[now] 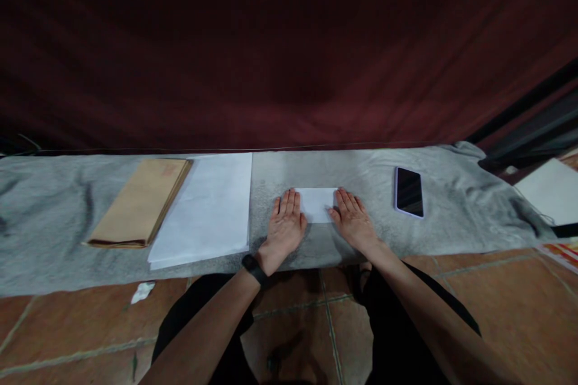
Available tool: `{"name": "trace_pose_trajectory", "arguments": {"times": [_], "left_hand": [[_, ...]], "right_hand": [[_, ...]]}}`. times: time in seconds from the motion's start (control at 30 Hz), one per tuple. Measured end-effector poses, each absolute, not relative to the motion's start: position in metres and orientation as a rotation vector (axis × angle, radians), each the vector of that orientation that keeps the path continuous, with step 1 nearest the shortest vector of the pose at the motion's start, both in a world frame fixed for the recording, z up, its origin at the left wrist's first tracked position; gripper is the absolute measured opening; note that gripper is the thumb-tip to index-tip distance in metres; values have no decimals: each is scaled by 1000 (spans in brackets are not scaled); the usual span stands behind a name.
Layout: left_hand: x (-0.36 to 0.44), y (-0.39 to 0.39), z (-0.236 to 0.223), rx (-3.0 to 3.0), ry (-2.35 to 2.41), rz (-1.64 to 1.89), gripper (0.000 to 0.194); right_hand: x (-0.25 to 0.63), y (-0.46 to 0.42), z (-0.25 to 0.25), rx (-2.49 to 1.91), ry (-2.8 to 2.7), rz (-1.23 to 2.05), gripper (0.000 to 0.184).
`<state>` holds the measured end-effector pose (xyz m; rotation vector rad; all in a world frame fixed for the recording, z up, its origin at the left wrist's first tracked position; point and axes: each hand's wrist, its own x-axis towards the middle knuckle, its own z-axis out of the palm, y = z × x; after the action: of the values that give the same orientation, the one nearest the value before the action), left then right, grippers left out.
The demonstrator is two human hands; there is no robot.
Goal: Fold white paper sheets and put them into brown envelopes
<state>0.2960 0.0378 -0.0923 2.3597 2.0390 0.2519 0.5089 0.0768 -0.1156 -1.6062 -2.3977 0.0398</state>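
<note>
A small white piece of paper [318,204], which looks folded, lies flat on the grey cloth in front of me. My left hand [286,222] rests palm down over its left end, fingers stretched out. On the right end lies my right hand [352,216], also flat with extended fingers. The middle of the paper shows between the two hands, while both ends are hidden beneath them. To the left of my left hand is a stack of larger white paper sheets [208,210].
Brown paper envelopes [142,201] lie in a pile left of the white sheets, partly over them. A phone [409,192] in a light purple case sits on the grey cloth [465,204] at right. Behind the surface hangs a dark red curtain [289,60].
</note>
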Motion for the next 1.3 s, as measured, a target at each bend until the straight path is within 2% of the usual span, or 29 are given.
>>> {"name": "trace_pose_trajectory", "arguments": {"times": [0.37,0.63,1.07,1.3], "left_hand": [[296,37,-88,2356,2040,355,61],[319,30,-99,2539,1726,454,61],[304,20,-98,2444,1859,401,61],[296,12,-100,2430,1912,378,73]], "right_hand": [[513,80,-109,-1694,-2357,97,66],[475,66,-98,-1336,-2535,309,58],[492,58,-115,-1481,-2468,91,56],[510,58,-115,-1558,-2421,39,57]]}}
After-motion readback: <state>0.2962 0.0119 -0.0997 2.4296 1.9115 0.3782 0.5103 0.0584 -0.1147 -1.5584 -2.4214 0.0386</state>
